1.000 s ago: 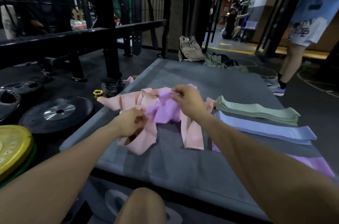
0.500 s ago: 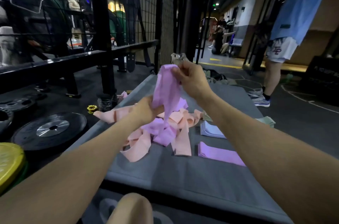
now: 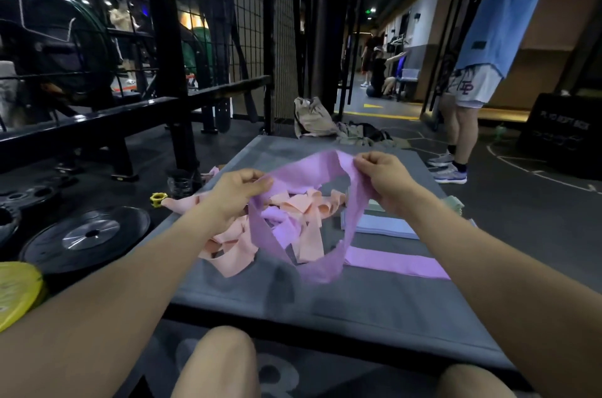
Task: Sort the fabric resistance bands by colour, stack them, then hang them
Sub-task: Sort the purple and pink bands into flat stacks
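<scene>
A purple band [image 3: 303, 176] hangs as an open loop above the grey mat [image 3: 325, 306]. My left hand [image 3: 236, 191] pinches its left side and my right hand [image 3: 382, 181] pinches its right side, stretching the top edge between them. Under the loop lies a tangled heap of pink bands [image 3: 303, 212] with another purple band mixed in. A flat purple band [image 3: 397, 262] lies on the mat to the right. Behind it sits a light blue stack [image 3: 384, 226], and a green stack [image 3: 457, 204] peeks out past my right forearm.
Black weight plates [image 3: 88, 233] and a yellow plate [image 3: 16, 291] lie on the floor at left, beside a black rack [image 3: 172, 98]. A person in a blue shirt [image 3: 472, 72] stands at right. Clothes [image 3: 322, 124] lie beyond the mat's far edge. My knees show at the bottom.
My hands have drawn apart and spread the purple band from a hanging strip into a wide open loop. My left hand rose from the pile to grip the band's left side.
</scene>
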Available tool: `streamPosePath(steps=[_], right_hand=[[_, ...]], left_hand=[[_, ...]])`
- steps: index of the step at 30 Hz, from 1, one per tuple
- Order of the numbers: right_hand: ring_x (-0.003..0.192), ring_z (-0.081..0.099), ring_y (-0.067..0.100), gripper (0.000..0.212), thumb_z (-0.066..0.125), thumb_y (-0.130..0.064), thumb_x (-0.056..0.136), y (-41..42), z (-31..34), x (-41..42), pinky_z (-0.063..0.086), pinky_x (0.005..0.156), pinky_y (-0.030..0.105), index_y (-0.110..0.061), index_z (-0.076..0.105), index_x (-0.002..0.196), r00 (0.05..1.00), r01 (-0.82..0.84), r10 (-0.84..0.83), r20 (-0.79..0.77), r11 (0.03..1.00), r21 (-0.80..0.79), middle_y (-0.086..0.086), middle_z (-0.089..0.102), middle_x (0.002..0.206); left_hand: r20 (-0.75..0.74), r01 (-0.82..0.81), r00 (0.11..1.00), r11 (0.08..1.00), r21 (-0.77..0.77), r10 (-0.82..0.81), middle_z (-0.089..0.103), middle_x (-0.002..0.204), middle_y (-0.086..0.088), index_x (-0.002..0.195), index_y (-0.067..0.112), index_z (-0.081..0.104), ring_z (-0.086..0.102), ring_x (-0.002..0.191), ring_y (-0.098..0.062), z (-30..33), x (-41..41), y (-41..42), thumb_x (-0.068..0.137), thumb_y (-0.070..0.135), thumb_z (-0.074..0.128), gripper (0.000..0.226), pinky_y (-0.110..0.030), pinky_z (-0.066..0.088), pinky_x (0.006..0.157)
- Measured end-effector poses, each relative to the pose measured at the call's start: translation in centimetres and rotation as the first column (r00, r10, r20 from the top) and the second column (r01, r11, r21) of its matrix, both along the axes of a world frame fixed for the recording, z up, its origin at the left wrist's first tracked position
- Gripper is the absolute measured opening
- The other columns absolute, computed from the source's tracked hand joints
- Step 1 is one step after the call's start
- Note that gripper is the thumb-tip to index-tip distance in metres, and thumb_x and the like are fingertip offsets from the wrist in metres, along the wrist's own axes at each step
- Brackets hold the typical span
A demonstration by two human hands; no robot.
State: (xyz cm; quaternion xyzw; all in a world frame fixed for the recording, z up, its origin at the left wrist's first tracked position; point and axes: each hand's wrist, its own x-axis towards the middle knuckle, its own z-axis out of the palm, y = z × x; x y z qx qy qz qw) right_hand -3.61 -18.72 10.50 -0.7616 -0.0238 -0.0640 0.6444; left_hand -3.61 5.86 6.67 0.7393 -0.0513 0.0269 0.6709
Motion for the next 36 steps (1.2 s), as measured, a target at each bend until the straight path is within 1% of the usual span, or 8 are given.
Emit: streamPosePath(steps=[4, 7, 12, 17, 22, 27, 33, 36], right_hand=[[0.038, 0.037, 0.008, 0.021, 0.051, -0.017, 0.096, -1.1, -1.3, -1.6, 0.032, 0.045, 0.019, -0.015, 0.051, 0.075, 0.997, -0.055, 0.053, -0.06, 0.998, -0.04, -0.002, 0.045, 0.051], [0.049, 0.033, 0.012, 0.02, 0.065, -0.028, 0.086, -1.9, -2.0, -2.4, 0.025, 0.048, 0.024, -0.012, 0.055, 0.08, 0.99, -0.144, 0.14, -0.034, 0.973, -0.183, -0.007, 0.045, 0.05], [0.058, 0.041, 0.009, 0.025, 0.073, -0.009, 0.077, -2.4, -2.6, -3.7, 0.031, 0.044, 0.007, -0.012, 0.059, 0.098, 0.994, -0.113, 0.1, -0.053, 0.89, -0.442, -0.005, 0.049, 0.069], [0.064, 0.048, 0.007, 0.022, 0.064, 0.002, 0.08, -3.3, -4.1, -3.8, 0.035, 0.051, 0.003, -0.01, 0.064, 0.099, 0.994, -0.112, 0.109, -0.028, 0.919, -0.377, -0.009, 0.052, 0.07], [0.079, 0.055, 0.012, 0.027, 0.068, 0.003, 0.078, -2.8, -5.3, -3.7, 0.046, 0.079, 0.027, -0.024, 0.072, 0.083, 0.968, -0.243, 0.248, -0.031, 0.909, -0.339, 0.003, 0.066, 0.084], [0.085, 0.061, 0.011, 0.021, 0.067, 0.003, 0.08, -1.7, -5.1, -3.5, 0.05, 0.09, 0.029, -0.009, 0.073, 0.097, 0.97, -0.224, 0.241, 0.012, 0.919, -0.325, 0.005, 0.07, 0.092], [0.084, 0.057, 0.015, 0.027, 0.057, 0.008, 0.085, -1.3, -4.3, -3.4, 0.048, 0.074, 0.02, -0.012, 0.07, 0.099, 0.965, -0.244, 0.257, 0.05, 0.952, -0.186, 0.013, 0.068, 0.099], [0.08, 0.056, 0.013, 0.028, 0.053, 0.007, 0.088, -1.7, -4.0, -3.3, 0.046, 0.065, 0.014, -0.013, 0.068, 0.101, 0.967, -0.235, 0.245, 0.063, 0.962, -0.136, 0.01, 0.067, 0.097]], left_hand=[[-0.049, -0.043, 0.998, 0.986, -0.158, 0.035, 0.044, 0.062, -0.008, 0.072, 0.008, 0.053, 0.042, 0.04, -0.01, -0.9, -0.6, -0.4, 0.09, 0.014, 0.059, 0.02, -0.02, 0.041, 0.046], [-0.085, -0.138, 0.988, 0.978, -0.155, 0.126, 0.037, 0.064, -0.007, 0.07, 0.011, 0.052, 0.033, 0.044, -0.014, -1.6, -0.5, -0.7, 0.092, 0.014, 0.055, 0.023, -0.018, 0.034, 0.038], [-0.037, -0.081, 0.996, 0.984, -0.159, 0.076, 0.06, 0.066, 0.0, 0.076, 0.015, 0.063, 0.053, 0.056, -0.01, -2.5, -1.1, -1.3, 0.092, 0.012, 0.057, 0.018, -0.023, 0.042, 0.06], [0.014, -0.145, 0.989, 0.989, -0.011, 0.145, 0.062, 0.062, 0.006, 0.067, 0.023, 0.068, 0.053, 0.066, -0.016, -3.9, -1.4, -1.6, 0.088, 0.009, 0.061, 0.027, -0.028, 0.039, 0.065], [0.064, -0.083, 0.996, 0.954, 0.29, 0.067, 0.05, 0.074, 0.003, 0.074, 0.016, 0.048, 0.047, 0.072, -0.015, -4.8, -2.1, -3.6, 0.082, 0.003, 0.065, 0.023, -0.012, 0.039, 0.056], [0.014, 0.168, 0.981, 0.88, 0.444, -0.194, 0.059, 0.109, 0.004, 0.103, 0.022, 0.054, 0.056, 0.105, -0.013, -6.0, -2.3, -5.3, 0.065, 0.016, 0.082, 0.048, -0.021, 0.045, 0.09], [-0.075, 0.349, 0.937, 0.925, 0.15, -0.341, 0.064, 0.089, 0.014, 0.117, 0.015, 0.056, 0.056, 0.088, 0.002, -3.4, -3.1, -7.9, 0.091, -0.007, 0.04, 0.038, -0.008, 0.041, 0.068], [-0.139, 0.353, 0.927, 0.936, 0.015, -0.348, 0.061, 0.1, 0.009, 0.115, 0.02, 0.058, 0.052, 0.094, -0.003, -3.0, -2.8, -8.3, 0.095, 0.0, 0.038, 0.034, -0.018, 0.04, 0.078]])
